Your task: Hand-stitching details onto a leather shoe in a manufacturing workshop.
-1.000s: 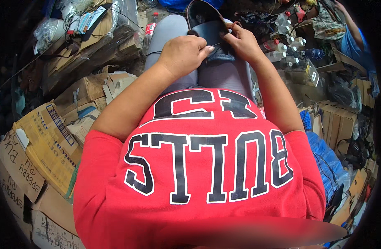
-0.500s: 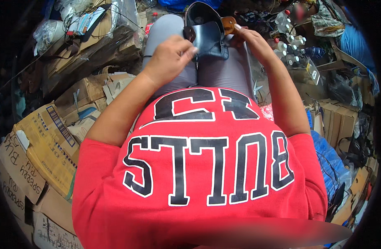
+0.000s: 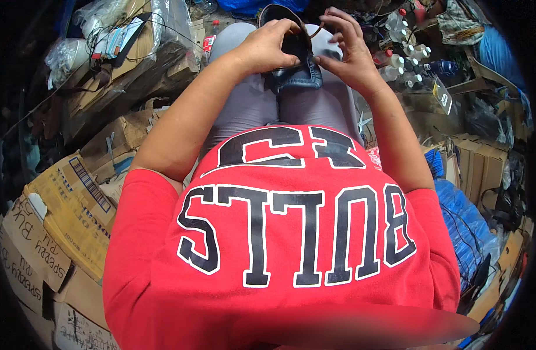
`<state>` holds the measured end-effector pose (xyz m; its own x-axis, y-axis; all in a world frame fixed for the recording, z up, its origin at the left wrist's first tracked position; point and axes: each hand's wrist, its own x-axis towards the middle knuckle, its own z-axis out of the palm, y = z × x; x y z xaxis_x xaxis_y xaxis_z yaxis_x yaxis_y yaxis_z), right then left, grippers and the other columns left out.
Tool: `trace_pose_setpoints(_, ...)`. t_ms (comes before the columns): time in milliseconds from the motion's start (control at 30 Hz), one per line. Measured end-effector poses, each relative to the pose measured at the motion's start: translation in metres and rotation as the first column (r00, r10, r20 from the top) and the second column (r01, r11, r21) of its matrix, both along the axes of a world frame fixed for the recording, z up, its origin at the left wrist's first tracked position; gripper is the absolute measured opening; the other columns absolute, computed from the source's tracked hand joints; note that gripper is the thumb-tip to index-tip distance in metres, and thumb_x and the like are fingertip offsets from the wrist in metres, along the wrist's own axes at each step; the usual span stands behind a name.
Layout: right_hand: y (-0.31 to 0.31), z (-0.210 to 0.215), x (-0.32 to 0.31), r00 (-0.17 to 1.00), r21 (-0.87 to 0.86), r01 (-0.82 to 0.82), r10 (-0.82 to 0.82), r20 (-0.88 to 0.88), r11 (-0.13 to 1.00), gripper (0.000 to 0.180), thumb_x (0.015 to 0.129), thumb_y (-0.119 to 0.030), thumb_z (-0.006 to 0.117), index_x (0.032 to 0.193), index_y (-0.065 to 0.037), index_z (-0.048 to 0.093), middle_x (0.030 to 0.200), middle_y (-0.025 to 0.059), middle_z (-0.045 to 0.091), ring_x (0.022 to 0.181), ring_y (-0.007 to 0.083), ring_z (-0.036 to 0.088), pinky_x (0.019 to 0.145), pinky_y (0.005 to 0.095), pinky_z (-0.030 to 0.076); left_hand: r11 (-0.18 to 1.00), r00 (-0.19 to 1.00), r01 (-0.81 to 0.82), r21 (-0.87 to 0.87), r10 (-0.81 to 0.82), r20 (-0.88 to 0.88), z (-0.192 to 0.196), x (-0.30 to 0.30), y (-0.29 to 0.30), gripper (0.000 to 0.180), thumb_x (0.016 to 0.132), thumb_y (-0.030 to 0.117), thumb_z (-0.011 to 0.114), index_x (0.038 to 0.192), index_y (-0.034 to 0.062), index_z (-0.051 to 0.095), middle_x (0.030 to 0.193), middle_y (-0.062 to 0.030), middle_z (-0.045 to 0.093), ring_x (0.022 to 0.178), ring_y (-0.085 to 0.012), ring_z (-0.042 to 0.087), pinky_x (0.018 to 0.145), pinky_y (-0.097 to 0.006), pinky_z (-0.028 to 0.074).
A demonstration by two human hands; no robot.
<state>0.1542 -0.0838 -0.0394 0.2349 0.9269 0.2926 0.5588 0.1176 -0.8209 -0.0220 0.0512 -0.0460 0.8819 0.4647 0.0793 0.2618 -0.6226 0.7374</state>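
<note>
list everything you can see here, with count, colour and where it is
leather item: one, black, top centre
red-labelled bottle: one, red cap, upper left of centre
capped bottles: several, mostly clear, upper right
blue sheeting: one heap, blue, right
yellow cardboard: one piece, yellow, lower left
brown cartons: several, brown, right
plastic bags: several, clear, upper left
other clutter: too jumbled to count
trousers: one pair, grey, beneath leather item
shirt: one, red, centre
hands: two, left and right, at leather item
</note>
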Motion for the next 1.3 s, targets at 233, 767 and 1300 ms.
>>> trace_pose_setpoints(233, 0.008, 0.024, 0.002, 0.844, 0.001, -0.284, 0.249, 0.474, 0.959, 0.055, 0.064, 0.002, 0.071, 0.114, -0.019, 0.06, 0.116, 0.0073, 0.059, 0.108, 0.0301, 0.057, 0.091, 0.0381, 0.048, 0.97, 0.983, 0.075, 0.23, -0.111, 0.147, 0.002, -0.012, -0.01, 0.02, 0.065, 0.013, 0.08, 0.079, 0.0072, 0.066, 0.09, -0.0029, 0.064, 0.089, -0.0247, 0.055, 0.08, -0.034, 0.045)
trace_pose_setpoints(767, -0.012, 0.031, -0.001, 0.808, -0.231, -0.265, 0.346, 0.477, 0.936, 0.017, 0.069, -0.01, 0.074, 0.085, -0.013, 0.068, 0.098, 0.005, 0.059, 0.084, 0.0256, 0.064, 0.073, 0.036, 0.052, 0.896, 0.987, 0.05, 0.441, -0.112, 0.116, 0.009, -0.046, -0.044, 0.017, 0.067, 0.016, 0.078, 0.082, 0.0131, 0.068, 0.092, 0.0043, 0.068, 0.096, -0.0207, 0.055, 0.083, -0.035, 0.037)
trace_pose_setpoints(1300, -0.036, 0.001, 0.008, 0.965, -0.153, -0.186, 0.21, 0.158, 0.971, 0.019, 0.073, -0.009, 0.077, 0.091, -0.012, 0.072, 0.106, 0.004, 0.061, 0.092, 0.0196, 0.065, 0.079, 0.03, 0.054, 0.941, 0.978, 0.046, 0.336, -0.111, 0.178, 0.009, -0.056, -0.042, 0.019, 0.073, 0.012, 0.075, 0.091, 0.0097, 0.07, 0.097, -0.0021, 0.07, 0.095, -0.0223, 0.06, 0.089, -0.034, 0.042)
